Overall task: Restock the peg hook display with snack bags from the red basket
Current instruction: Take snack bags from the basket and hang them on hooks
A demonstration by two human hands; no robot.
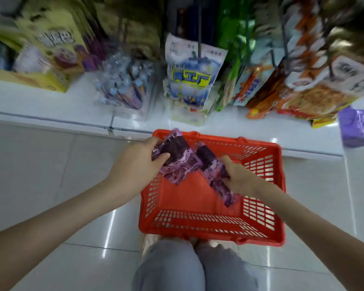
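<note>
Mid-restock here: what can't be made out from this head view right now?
All in the head view:
- How many purple snack bags the left hand grips: they overlap and are blurred.
- Whether the right hand holds one bag or more: its fingers cover them.
- Any free peg among the hanging packs: motion blur, and the top edge cuts them off.
- Floor of the red basket under the bags: hidden.

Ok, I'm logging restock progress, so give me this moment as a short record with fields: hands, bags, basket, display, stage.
left hand: grips purple bags above the basket's far left corner
right hand: grips a purple bag over the basket
basket: red, in front of the knees, next to the white shelf
display: blurred; a blue-white bag hangs on a peg
stage: bags in hand, not yet at the pegs
</note>
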